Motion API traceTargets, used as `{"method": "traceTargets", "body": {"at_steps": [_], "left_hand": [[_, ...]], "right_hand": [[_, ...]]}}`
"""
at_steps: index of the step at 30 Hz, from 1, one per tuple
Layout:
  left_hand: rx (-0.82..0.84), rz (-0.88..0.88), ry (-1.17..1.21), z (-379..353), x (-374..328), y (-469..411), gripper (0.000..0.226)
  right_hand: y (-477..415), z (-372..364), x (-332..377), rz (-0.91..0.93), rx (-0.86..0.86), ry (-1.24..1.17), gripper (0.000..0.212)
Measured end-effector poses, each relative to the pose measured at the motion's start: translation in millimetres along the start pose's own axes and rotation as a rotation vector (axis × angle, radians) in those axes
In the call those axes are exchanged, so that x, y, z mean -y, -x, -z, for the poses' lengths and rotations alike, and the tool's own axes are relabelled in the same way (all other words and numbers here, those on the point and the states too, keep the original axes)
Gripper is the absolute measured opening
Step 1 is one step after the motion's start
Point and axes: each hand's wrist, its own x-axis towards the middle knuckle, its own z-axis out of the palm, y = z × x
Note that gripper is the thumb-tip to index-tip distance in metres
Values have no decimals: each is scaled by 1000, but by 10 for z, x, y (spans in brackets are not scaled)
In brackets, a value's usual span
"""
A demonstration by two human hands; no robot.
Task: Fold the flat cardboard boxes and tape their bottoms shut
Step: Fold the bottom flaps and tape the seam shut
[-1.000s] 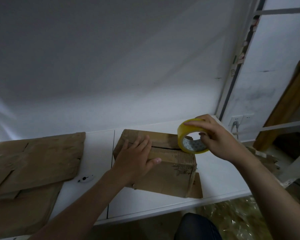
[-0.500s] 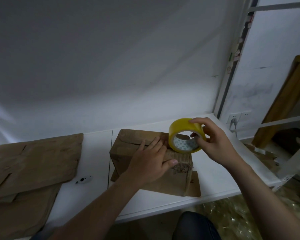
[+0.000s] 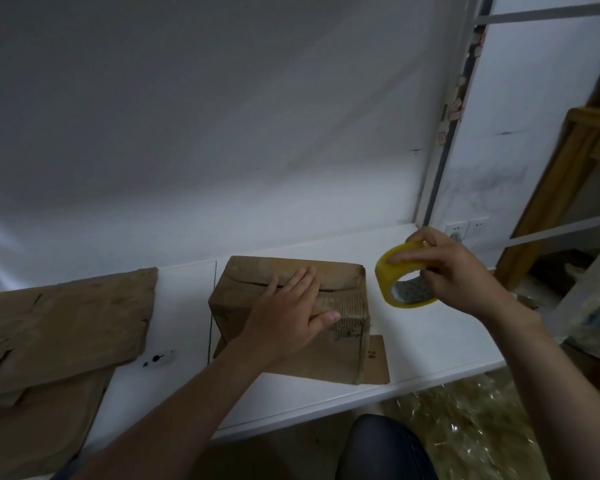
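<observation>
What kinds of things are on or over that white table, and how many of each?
Folded-up cardboard box: 1
Pile of flat cardboard: 1 (its sheets overlap too much to count)
Yellow tape roll: 1
Small white object: 1
Total: 4

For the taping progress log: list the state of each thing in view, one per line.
Box: folded up, flaps closed.
Left hand: pressing flat on box top.
Tape roll: held up, right of box, apart.
Right hand: grips tape roll.
Flat cardboard: unfolded, stacked at left.
</observation>
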Motion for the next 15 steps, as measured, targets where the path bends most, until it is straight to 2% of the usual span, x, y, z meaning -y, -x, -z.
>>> {"method": "traceTargets", "body": {"at_steps": [8, 15], "left_hand": [[-31, 27, -16, -14, -41, -5, 96], [-233, 19, 53, -202, -600, -137, 88]], "right_hand": [[138, -346, -194, 5, 15, 49, 86], [218, -389, -251, -47, -12, 0, 91]]}}
